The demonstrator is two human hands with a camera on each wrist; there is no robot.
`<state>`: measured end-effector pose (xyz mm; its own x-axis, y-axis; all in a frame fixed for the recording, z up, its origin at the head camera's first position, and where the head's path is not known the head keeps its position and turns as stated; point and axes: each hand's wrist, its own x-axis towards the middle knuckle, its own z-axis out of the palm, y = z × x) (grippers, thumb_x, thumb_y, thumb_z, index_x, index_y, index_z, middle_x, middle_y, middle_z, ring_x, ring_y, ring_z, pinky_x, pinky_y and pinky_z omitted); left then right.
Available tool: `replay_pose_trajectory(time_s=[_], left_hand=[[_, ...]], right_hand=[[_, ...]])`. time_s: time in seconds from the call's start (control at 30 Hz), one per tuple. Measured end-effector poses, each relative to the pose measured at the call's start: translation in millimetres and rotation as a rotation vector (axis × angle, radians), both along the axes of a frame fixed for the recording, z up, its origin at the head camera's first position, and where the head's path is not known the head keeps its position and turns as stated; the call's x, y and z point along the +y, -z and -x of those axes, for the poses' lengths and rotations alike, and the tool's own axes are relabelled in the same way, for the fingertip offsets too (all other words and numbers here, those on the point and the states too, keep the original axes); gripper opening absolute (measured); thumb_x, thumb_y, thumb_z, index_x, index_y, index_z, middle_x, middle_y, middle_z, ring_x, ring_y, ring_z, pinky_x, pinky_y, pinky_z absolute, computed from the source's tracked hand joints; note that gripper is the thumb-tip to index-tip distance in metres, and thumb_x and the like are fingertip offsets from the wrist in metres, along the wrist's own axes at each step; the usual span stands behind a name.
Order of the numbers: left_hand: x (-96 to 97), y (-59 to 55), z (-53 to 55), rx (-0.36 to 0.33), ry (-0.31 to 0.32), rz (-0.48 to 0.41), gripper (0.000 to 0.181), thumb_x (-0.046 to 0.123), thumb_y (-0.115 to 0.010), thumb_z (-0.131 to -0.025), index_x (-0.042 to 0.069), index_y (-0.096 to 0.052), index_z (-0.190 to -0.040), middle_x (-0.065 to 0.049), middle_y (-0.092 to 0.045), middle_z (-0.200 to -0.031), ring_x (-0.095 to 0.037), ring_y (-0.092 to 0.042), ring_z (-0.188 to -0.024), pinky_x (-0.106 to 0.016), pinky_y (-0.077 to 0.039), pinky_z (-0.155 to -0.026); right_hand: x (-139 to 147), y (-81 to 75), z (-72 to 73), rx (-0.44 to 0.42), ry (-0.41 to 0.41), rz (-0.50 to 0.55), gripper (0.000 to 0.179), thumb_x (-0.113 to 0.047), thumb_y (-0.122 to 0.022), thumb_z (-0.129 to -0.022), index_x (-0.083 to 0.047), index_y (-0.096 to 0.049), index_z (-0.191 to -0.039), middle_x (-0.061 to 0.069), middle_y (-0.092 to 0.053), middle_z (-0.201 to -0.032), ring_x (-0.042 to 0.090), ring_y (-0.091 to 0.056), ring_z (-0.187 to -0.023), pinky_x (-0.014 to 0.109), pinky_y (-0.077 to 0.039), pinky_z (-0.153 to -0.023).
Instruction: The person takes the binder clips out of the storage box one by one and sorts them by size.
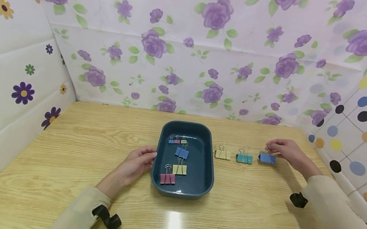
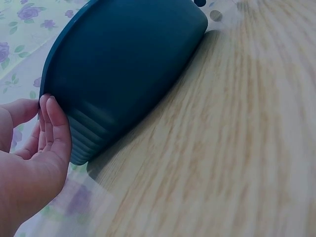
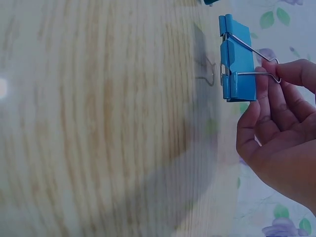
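Here, only my head view lets me look into the tray [image 1: 181, 194], where six clips [image 1: 179, 170] lie, three small and three bigger. My left wrist view shows just the tray's outside wall, with ridges [image 2: 94, 123] near the hand. My right wrist view shows me best how the blue clip [image 3: 242, 59] is held. The thumb and fingertips of my right hand [image 1: 288, 153] pinch its wires [image 3: 256, 73], and its body sticks out past the fingertips, away from the palm. The blue clip is right of the tray, at the end of a row, next to a green clip [image 1: 244, 159], then a yellow clip [image 1: 223, 155]. Its wires are thin and silver, and its shadow [image 3: 200, 54] is on the table [image 1: 107, 134]. My left hand [image 1: 137, 162] holds the tray's edge with thumb and fingers.
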<state>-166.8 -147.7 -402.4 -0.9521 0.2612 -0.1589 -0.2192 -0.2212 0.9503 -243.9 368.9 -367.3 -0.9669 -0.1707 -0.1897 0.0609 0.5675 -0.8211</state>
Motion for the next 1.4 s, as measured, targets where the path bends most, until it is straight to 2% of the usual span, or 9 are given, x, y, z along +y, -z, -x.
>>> replay_pose_trajectory(time_s=[0.33,0.53,0.77,0.93,1.03,1.17,1.27,1.4], left_hand=[[-0.3,0.4,0.0,0.0,0.003,0.0,0.025,0.005,-0.053,-0.098,-0.011,-0.048,-0.117,-0.007,-0.059,-0.094,-0.013,-0.057,-0.08,-0.026,-0.05,-0.076],[-0.2,0.5,-0.7,0.003,0.011,-0.005,0.027,0.004,-0.052,-0.098,-0.012,-0.046,-0.118,-0.007,-0.059,-0.094,-0.012,-0.057,-0.08,-0.025,-0.05,-0.076],[0.0,0.1,-0.4,0.004,0.011,-0.019,0.023,0.004,-0.052,-0.098,-0.01,-0.048,-0.116,-0.006,-0.059,-0.093,-0.012,-0.057,-0.079,-0.025,-0.05,-0.075],[-0.1,1.0,0.0,0.004,0.002,-0.03,0.019,0.002,-0.052,-0.097,-0.008,-0.05,-0.113,-0.005,-0.059,-0.092,-0.012,-0.056,-0.078,-0.025,-0.05,-0.074],[-0.4,1.6,0.1,0.004,-0.004,-0.045,0.018,0.001,-0.052,-0.097,-0.008,-0.051,-0.113,-0.005,-0.059,-0.091,-0.011,-0.056,-0.076,-0.024,-0.05,-0.073],[-0.5,1.7,-0.1,0.005,-0.001,-0.045,0.019,0.001,-0.053,-0.097,-0.009,-0.051,-0.113,-0.005,-0.059,-0.09,-0.012,-0.056,-0.077,-0.025,-0.05,-0.073],[-0.4,1.4,-0.7,0.007,0.001,-0.036,0.021,0.002,-0.053,-0.097,-0.009,-0.051,-0.114,-0.005,-0.059,-0.09,-0.012,-0.056,-0.077,-0.025,-0.05,-0.073],[-0.1,0.7,-0.9,0.007,0.003,-0.033,0.024,0.003,-0.053,-0.097,-0.011,-0.049,-0.116,-0.007,-0.059,-0.091,-0.012,-0.056,-0.077,-0.025,-0.05,-0.074]], right_hand=[[-3,1.3,-6.3,-0.016,-0.016,0.007,0.037,-0.024,-0.051,-0.101,0.009,-0.055,-0.118,0.007,-0.065,-0.101,0.015,-0.063,-0.089,0.029,-0.051,-0.078],[-2,2.7,-8.1,-0.025,-0.024,0.008,0.037,-0.022,-0.051,-0.101,0.01,-0.054,-0.119,0.006,-0.066,-0.102,0.013,-0.063,-0.09,0.029,-0.051,-0.079],[2,3.9,-9.1,-0.003,-0.058,0.008,0.058,-0.031,-0.056,-0.099,0.008,-0.039,-0.14,0.017,-0.062,-0.12,0.01,-0.062,-0.095,0.032,-0.051,-0.084],[4,2.4,-8.0,0.04,-0.071,-0.008,0.06,-0.038,-0.05,-0.101,0.005,-0.037,-0.142,0.022,-0.053,-0.131,0.008,-0.06,-0.103,0.038,-0.047,-0.093],[0,-2.1,-7.2,0.072,-0.052,0.003,0.06,-0.04,-0.047,-0.102,0.003,-0.038,-0.142,0.019,-0.05,-0.135,0.009,-0.058,-0.107,0.032,-0.047,-0.093],[-17,-14.7,-7.2,0.101,0.009,0.029,0.061,-0.043,-0.048,-0.1,0.002,-0.04,-0.141,0.007,-0.053,-0.13,0.005,-0.056,-0.104,0.021,-0.047,-0.087],[-38,-27.6,-8.9,0.107,0.039,0.066,0.059,-0.04,-0.05,-0.1,0.003,-0.041,-0.14,0.0,-0.054,-0.124,0.004,-0.054,-0.104,0.019,-0.047,-0.086],[-70,-42.7,-13.4,0.11,0.027,0.104,0.05,-0.032,-0.049,-0.102,0.004,-0.044,-0.136,0.002,-0.056,-0.123,0.012,-0.055,-0.107,0.022,-0.048,-0.086]])
